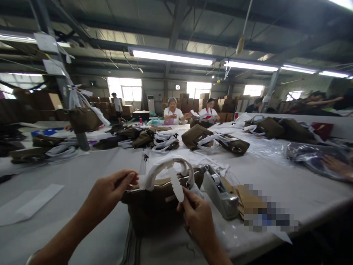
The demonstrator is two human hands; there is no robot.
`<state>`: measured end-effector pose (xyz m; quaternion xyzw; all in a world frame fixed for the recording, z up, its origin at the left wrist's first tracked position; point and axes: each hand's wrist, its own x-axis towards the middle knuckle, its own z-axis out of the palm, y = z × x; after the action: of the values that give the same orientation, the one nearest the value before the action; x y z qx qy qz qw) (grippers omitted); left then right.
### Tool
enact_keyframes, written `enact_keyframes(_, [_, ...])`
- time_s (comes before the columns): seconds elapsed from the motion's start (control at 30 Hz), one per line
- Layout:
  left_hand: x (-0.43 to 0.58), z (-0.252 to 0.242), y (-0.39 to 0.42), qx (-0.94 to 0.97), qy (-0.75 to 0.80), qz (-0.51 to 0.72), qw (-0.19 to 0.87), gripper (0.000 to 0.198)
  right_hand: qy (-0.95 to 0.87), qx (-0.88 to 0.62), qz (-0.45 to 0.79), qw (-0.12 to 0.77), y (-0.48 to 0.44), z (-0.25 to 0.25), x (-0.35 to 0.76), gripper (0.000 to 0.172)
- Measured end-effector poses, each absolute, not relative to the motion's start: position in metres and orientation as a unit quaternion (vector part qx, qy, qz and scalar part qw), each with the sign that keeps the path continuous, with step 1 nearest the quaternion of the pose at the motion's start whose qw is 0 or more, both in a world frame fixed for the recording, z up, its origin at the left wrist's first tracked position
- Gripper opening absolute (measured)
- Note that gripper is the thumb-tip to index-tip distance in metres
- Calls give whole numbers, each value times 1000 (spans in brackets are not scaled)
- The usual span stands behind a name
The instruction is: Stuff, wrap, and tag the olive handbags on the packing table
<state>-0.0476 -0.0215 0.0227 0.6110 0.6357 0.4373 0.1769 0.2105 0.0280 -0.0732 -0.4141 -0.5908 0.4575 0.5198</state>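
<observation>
A dark olive handbag (157,213) stands upright in front of me, its two curved handles wrapped in white paper (151,173). My right hand (200,215) pinches the lower end of a white strip with notched edges (176,183), which hangs from the handle over the bag's front. My left hand (117,186) is closed with its fingertips together at the bag's upper left corner, close to the wrapped handle. What those fingertips hold, if anything, I cannot make out. Just right of the bag is a grey tape dispenser (222,197).
Brown paper pieces (248,197) lie beyond the dispenser. White sheets (35,200) rest on the table at left. Several olive bags (197,136) are piled across the back. A co-worker's hand (336,165) touches a plastic-wrapped bundle at right. Other people (172,112) work across the table.
</observation>
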Motion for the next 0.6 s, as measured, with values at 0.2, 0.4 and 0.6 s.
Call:
enact_keyframes(0.2, [-33, 6, -9, 664, 534, 383, 357, 33, -728, -424, 236, 484, 33, -72, 175, 32])
enact_keyframes(0.4, [-35, 8, -2, 781, 470, 326, 251, 40, -815, -346, 256, 388, 26, -52, 158, 42])
enact_keyframes(0.6, [-54, -20, 10, 812, 482, 264, 197, 40, -821, -334, 287, 363, 20, -30, 166, 33])
